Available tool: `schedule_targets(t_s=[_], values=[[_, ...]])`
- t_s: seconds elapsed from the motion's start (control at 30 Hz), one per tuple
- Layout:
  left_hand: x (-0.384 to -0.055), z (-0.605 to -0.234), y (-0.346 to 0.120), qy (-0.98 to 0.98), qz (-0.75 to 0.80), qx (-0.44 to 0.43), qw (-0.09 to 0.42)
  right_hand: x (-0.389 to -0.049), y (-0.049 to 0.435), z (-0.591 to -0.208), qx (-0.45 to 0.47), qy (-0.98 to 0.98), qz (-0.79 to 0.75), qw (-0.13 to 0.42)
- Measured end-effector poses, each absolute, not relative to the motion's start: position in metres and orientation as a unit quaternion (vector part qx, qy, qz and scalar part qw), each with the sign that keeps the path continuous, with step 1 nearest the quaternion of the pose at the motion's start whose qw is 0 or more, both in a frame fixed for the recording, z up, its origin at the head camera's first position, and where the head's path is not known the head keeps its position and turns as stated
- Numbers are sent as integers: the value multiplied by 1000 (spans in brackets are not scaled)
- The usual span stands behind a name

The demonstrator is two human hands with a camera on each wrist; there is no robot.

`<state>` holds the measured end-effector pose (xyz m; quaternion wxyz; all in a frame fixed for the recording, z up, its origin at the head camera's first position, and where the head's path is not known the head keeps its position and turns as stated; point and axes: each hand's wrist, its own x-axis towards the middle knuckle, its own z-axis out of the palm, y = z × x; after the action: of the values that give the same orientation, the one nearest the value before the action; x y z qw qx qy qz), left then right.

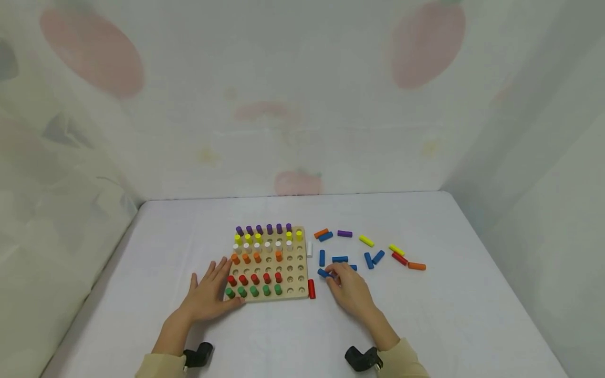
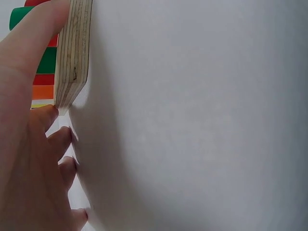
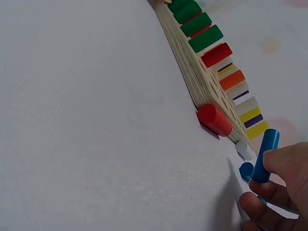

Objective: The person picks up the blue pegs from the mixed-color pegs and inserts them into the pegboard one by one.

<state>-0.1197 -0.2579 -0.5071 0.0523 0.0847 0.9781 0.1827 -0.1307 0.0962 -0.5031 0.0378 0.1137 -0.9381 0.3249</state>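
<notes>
A wooden pegboard (image 1: 299, 262) carries rows of purple, yellow, white, orange, red and green pegs, with some bare holes on its right side. My left hand (image 1: 205, 298) lies spread at the board's near left corner. Its thumb (image 2: 36, 31) touches the front edge, while the other fingers extend along the left side. To the right of the board, my right hand (image 1: 351, 294) pinches a blue peg (image 3: 267, 155) between thumb and fingers, holding it tilted over the table. A red peg (image 1: 311, 289) and a white peg (image 1: 309, 249) lie along the board's right edge.
Loose blue pegs (image 1: 322, 258) lie around the right hand. Farther right are a purple peg (image 1: 345, 233), yellow pegs (image 1: 366, 241), another red peg (image 1: 399, 258) and an orange peg (image 1: 417, 266). Patterned cloth (image 1: 298, 147) hangs behind the white table.
</notes>
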Motion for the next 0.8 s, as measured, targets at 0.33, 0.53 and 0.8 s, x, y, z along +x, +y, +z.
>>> schedule_targets(t_s=[0.33,0.53,0.8], values=[[-118,-501,-255,978,183,83,56,-139,87,-493,129,-928,347,37],[-119,-500,-254,977,188,84,47,-144,79,-488,147,-913,381,22],[-118,-501,-255,977,188,83,53,-148,70,-484,219,-878,426,9]])
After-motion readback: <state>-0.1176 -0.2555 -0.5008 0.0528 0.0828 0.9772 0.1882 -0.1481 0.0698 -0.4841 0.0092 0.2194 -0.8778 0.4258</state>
